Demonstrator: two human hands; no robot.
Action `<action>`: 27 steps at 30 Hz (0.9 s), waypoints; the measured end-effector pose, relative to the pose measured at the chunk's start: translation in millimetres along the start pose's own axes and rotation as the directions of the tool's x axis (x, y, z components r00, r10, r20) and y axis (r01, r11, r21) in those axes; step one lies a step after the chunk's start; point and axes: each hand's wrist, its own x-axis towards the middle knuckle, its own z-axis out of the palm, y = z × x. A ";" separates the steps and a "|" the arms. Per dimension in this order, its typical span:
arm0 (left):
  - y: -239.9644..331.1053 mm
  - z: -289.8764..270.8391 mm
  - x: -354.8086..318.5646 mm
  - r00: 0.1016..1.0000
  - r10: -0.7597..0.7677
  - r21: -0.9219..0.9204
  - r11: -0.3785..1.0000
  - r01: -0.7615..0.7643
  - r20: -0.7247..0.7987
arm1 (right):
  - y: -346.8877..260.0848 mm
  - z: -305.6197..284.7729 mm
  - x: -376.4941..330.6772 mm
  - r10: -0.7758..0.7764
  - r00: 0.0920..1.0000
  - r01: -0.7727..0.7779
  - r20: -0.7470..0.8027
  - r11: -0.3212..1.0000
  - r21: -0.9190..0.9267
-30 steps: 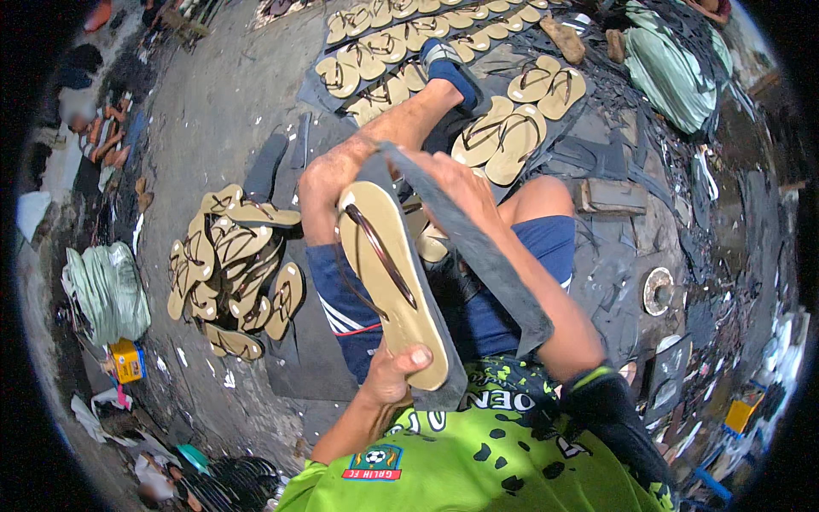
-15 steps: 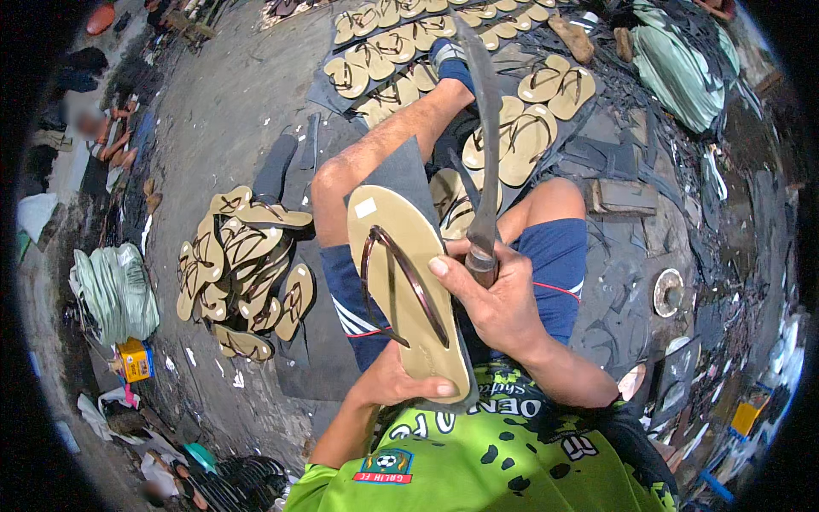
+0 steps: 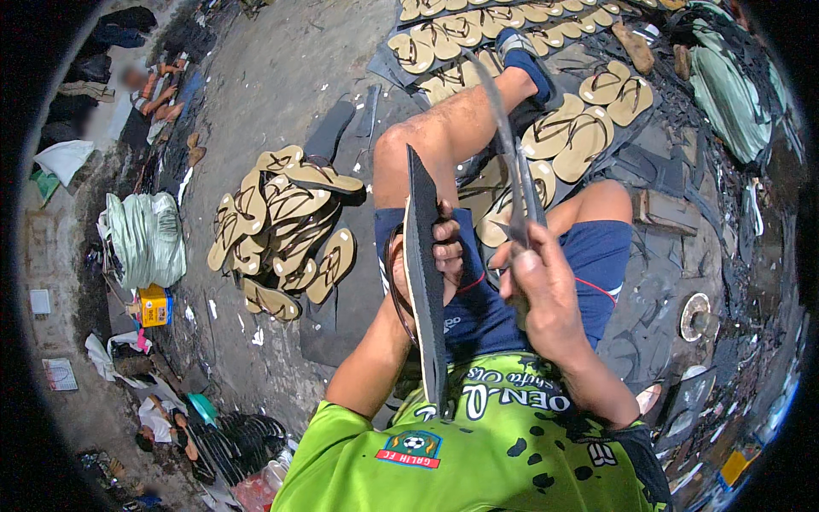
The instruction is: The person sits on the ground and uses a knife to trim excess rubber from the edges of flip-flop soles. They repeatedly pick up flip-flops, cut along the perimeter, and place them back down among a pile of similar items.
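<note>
My left hand (image 3: pixel 447 247) grips a flip-flop (image 3: pixel 426 294) stood on edge, its dark underside facing right. The fingers wrap that underside, and the brown strap shows at its left. A pointed piece of dark sole sticks out past the toe end. In my right hand (image 3: pixel 546 286), just to the right and apart from the flip-flop, is a long curved knife (image 3: pixel 517 162). Its blade points up and away, slightly blurred; the fist mostly hides its handle.
Left of my legs lies a heap of tan flip-flops (image 3: pixel 277 222). Rows of flip-flops (image 3: pixel 461 32) stretch across the far side, with more pairs (image 3: pixel 589 136) beyond my right knee. Dark scraps, a block (image 3: pixel 670 212) and a round metal piece (image 3: pixel 698 316) lie rightward. Another person (image 3: pixel 162 94) sits far left.
The flip-flop has turned from face-up to on edge, showing its underside. My left hand has shifted from its heel to its middle. My right hand has left the flip-flop, still holding the knife.
</note>
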 end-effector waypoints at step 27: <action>3.8 54.2 12.6 0.877 0.151 0.605 0.776 0.180 -0.456 | -6.3 -38.7 -21.2 -0.244 0.960 0.247 0.139 0.500 -0.830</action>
